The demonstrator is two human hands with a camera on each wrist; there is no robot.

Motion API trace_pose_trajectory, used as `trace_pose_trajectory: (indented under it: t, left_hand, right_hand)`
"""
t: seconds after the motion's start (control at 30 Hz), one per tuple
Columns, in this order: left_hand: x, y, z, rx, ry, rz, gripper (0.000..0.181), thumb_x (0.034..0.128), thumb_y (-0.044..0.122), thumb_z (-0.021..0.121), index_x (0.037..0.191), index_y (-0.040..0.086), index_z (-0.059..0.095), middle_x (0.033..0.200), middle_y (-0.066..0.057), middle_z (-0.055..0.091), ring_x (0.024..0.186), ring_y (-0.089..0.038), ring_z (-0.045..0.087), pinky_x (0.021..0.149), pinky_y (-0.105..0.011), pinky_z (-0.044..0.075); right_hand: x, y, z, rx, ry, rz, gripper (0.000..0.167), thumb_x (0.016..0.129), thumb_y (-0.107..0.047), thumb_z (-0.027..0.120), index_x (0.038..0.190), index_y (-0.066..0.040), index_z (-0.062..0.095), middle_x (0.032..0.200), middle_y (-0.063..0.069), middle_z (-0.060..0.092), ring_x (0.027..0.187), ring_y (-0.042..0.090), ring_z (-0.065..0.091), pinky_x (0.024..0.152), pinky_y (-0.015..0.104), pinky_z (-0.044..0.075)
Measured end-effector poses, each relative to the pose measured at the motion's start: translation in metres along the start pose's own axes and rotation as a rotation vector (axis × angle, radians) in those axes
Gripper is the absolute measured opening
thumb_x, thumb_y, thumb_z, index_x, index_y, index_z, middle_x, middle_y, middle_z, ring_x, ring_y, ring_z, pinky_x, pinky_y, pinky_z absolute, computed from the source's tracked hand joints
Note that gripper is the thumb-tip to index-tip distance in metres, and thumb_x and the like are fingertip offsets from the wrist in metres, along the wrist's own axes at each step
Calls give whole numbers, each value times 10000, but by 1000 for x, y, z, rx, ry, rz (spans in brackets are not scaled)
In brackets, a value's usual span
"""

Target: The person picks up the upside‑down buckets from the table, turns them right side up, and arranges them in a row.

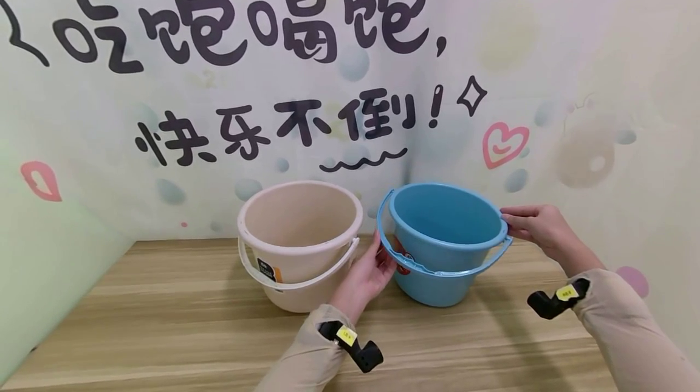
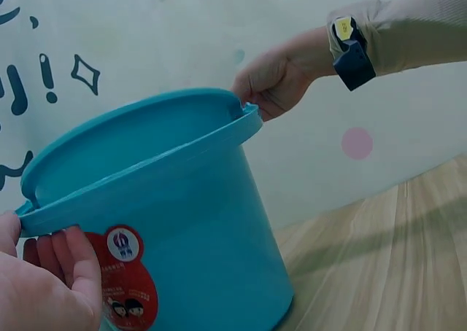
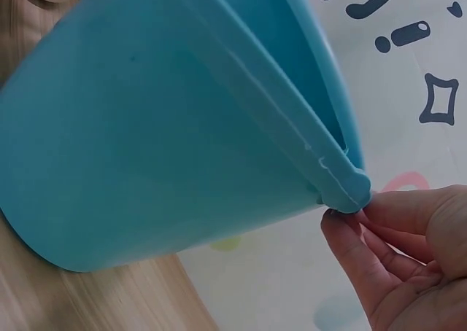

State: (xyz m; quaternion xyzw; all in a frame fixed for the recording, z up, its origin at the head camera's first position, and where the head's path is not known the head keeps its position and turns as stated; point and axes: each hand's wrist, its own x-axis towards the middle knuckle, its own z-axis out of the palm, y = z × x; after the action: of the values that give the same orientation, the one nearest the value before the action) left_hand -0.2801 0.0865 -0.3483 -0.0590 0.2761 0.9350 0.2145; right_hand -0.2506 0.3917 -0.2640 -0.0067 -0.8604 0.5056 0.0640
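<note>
A blue bucket [image 1: 437, 285] stands on the wooden table, its blue handle [image 1: 437, 271] hanging across the front in the head view. A red label [image 2: 131, 276] shows on its side in the left wrist view. My left hand [image 1: 372, 273] is between the two buckets and grips the blue bucket's left rim, thumb near the top and fingers beneath. At the opposite side, my right hand [image 1: 538, 228] pinches the rim by the handle joint, clearly seen in the right wrist view with thumb and fingertips [image 3: 339, 225] against it.
A pale pink bucket [image 1: 301, 258] with its handle lowered and a black label [image 1: 266, 269] stands close on the left, behind my left forearm. The wooden tabletop [image 1: 180, 331] runs back to a wall cloth [image 1: 219, 88] printed with large black characters.
</note>
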Motion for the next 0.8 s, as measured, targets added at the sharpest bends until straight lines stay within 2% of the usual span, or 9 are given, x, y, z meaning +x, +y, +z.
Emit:
trace_pose_trajectory:
  t: [0.03, 0.23, 0.43, 0.63, 0.8]
  left_hand:
    - [1, -1, -1, 12, 1, 1, 272, 907, 292, 554, 1063, 72, 526, 908, -41, 527, 859, -120, 526, 733, -194, 474]
    - [6, -6, -9, 64, 26, 24, 201, 912, 284, 551, 935, 85, 558, 906, -58, 522, 878, -142, 517, 745, -224, 480]
    - [10, -11, -13, 89, 66, 34, 275, 901, 283, 575, 1037, 44, 552, 899, -69, 535, 830, -141, 530, 786, -255, 478]
    - [12, -16, -15, 99, 88, 41, 235, 906, 275, 570, 988, 55, 567, 885, -67, 535, 815, -143, 526, 816, -271, 475]
    - [15, -18, -16, 104, 100, 41, 244, 916, 271, 556, 1009, 45, 560, 908, -82, 525, 841, -159, 526, 871, -301, 456]
  right_hand:
    - [0, 0, 0, -3, 1, 1, 522, 923, -186, 554, 1281, 155, 386, 1159, 270, 553, 816, 115, 656, 764, 307, 493]
    - [-1, 1, 1, -10, 13, 2, 520, 925, -198, 552, 1282, 145, 394, 1186, 285, 530, 826, 115, 654, 775, 318, 484]
    - [-2, 2, 2, -3, 17, 2, 516, 925, -197, 550, 1278, 148, 400, 1174, 275, 542, 824, 116, 654, 777, 320, 483]
    - [-2, 4, 2, -14, 24, -4, 524, 924, -212, 553, 1277, 146, 404, 1190, 295, 522, 825, 116, 654, 762, 297, 494]
    - [-1, 4, 2, -8, 25, -3, 526, 924, -214, 553, 1279, 143, 404, 1185, 287, 529, 826, 112, 653, 782, 321, 479]
